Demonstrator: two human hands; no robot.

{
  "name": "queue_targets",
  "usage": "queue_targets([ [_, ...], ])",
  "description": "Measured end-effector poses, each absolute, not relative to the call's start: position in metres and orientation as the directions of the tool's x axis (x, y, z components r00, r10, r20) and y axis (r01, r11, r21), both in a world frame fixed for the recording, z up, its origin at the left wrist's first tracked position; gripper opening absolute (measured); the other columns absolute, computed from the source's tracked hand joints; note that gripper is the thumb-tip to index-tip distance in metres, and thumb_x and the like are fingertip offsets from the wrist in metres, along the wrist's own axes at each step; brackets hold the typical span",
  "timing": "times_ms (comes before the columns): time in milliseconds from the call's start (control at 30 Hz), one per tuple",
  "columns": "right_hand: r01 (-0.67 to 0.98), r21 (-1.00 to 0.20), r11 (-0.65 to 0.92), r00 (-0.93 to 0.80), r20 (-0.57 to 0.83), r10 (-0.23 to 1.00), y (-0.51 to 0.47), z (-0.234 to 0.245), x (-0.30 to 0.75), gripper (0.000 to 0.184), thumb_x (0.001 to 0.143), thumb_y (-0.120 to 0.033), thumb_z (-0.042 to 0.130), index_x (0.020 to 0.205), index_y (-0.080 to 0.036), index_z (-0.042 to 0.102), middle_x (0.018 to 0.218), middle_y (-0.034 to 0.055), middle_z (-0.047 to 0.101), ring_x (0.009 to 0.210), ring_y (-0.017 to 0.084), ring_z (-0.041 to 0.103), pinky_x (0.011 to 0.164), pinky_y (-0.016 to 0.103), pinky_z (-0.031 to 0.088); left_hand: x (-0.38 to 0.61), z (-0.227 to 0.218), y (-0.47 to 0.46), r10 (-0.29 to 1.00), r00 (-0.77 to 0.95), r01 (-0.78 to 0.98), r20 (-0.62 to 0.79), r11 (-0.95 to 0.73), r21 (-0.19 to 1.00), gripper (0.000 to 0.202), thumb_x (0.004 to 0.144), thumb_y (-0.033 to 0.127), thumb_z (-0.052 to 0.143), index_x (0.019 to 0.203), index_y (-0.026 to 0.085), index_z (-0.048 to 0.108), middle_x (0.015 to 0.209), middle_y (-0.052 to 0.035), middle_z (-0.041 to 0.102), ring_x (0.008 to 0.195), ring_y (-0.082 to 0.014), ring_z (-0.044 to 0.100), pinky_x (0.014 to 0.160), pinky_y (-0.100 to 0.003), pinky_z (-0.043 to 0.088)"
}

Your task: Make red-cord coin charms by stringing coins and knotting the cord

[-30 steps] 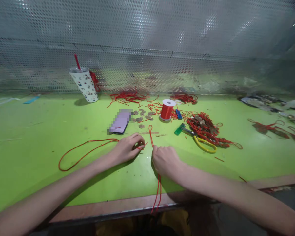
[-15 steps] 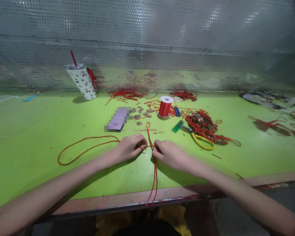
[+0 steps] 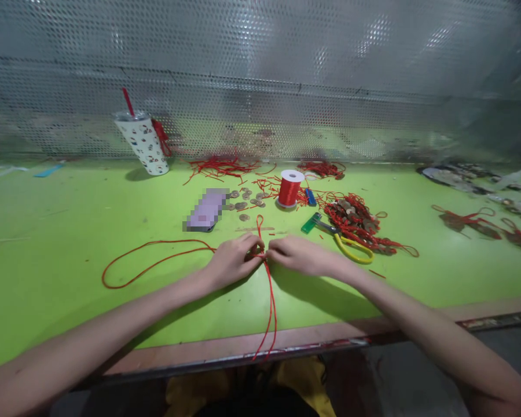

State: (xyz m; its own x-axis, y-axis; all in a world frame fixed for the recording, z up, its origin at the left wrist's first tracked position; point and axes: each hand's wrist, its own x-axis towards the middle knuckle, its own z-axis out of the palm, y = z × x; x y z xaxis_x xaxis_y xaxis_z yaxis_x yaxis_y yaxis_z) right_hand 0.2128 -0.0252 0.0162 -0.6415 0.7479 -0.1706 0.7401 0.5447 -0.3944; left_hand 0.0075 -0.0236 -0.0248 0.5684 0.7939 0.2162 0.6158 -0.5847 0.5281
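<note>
A thin red cord point(image 3: 272, 301) runs between my hands, with a small loop standing out beyond the fingers and two strands hanging down over the table's front edge. My left hand point(image 3: 237, 255) pinches the cord where strands cross; a long loop of red cord point(image 3: 156, 243) trails from it to the left. Close against it, my right hand point(image 3: 293, 253) is closed on the cord too, thumb and fingertips together. The exact crossing is partly hidden by the fingers.
Beyond my hands lie loose coins point(image 3: 242, 205), a blurred-out purple phone point(image 3: 208, 209) and a red cord spool point(image 3: 290, 190). To the right are a green lighter point(image 3: 311, 223), yellow-handled scissors point(image 3: 353, 249) and a heap of corded coins point(image 3: 351, 214). A tumbler point(image 3: 143, 142) stands back left.
My hands have come together around the crossing, the right one moving left. The gap between them has closed, and the small loop sticks out less far from the fingers.
</note>
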Motion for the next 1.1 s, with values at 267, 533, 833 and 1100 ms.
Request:
queue_targets([
  [267, 0.729, -0.234, 0.644, -0.576, 0.298, 0.761, 0.007, -0.029, 0.222, 0.013, 0.1, -0.022, 0.046, 0.095, -0.016, 0.056, 0.097, 0.0145, 0.06, 0.089, 0.025, 0.054, 0.079, 0.037, 0.045, 0.014, -0.019, -0.033, 0.853, 0.505, 0.718, 0.135, -0.501, 0.483, 0.034, 0.091, 0.049, 0.062, 0.103, 0.017, 0.061, 0.08, -0.0011, 0.061, 0.068, -0.0183, 0.057, 0.063, -0.029, 0.038],
  [533, 0.891, 0.011, 0.454, -0.414, 0.432, 0.801, 0.029, -0.005, 0.253, 0.022, 0.096, -0.006, 0.039, 0.1, -0.011, 0.06, 0.095, 0.0183, 0.063, 0.087, 0.028, 0.054, 0.079, 0.04, 0.043, 0.013, -0.02, -0.032, 0.857, 0.5, 0.718, 0.121, -0.489, 0.496, 0.036, 0.091, 0.05, 0.062, 0.104, 0.016, 0.06, 0.08, -0.0011, 0.06, 0.067, -0.0181, 0.056, 0.063, -0.03, 0.038],
  [833, 0.606, -0.394, 0.691, -0.694, 0.164, 0.701, -0.015, -0.004, 0.238, 0.013, 0.102, -0.028, 0.052, 0.1, -0.017, 0.058, 0.101, 0.0102, 0.063, 0.091, 0.022, 0.058, 0.085, 0.035, 0.049, 0.013, -0.019, -0.032, 0.854, 0.506, 0.708, 0.122, -0.492, 0.506, 0.037, 0.092, 0.052, 0.062, 0.106, 0.017, 0.06, 0.081, -0.001, 0.061, 0.069, -0.019, 0.058, 0.063, -0.03, 0.038],
  [1100, 0.663, -0.321, 0.676, -0.683, 0.111, 0.722, -0.008, -0.012, 0.236, 0.009, 0.099, -0.019, 0.054, 0.091, -0.016, 0.058, 0.097, 0.0108, 0.063, 0.087, 0.021, 0.056, 0.08, 0.033, 0.046, 0.012, -0.018, -0.03, 0.842, 0.524, 0.715, 0.128, -0.516, 0.472, 0.037, 0.091, 0.051, 0.063, 0.107, 0.017, 0.06, 0.079, -0.0007, 0.061, 0.068, -0.0191, 0.058, 0.062, -0.029, 0.038],
])
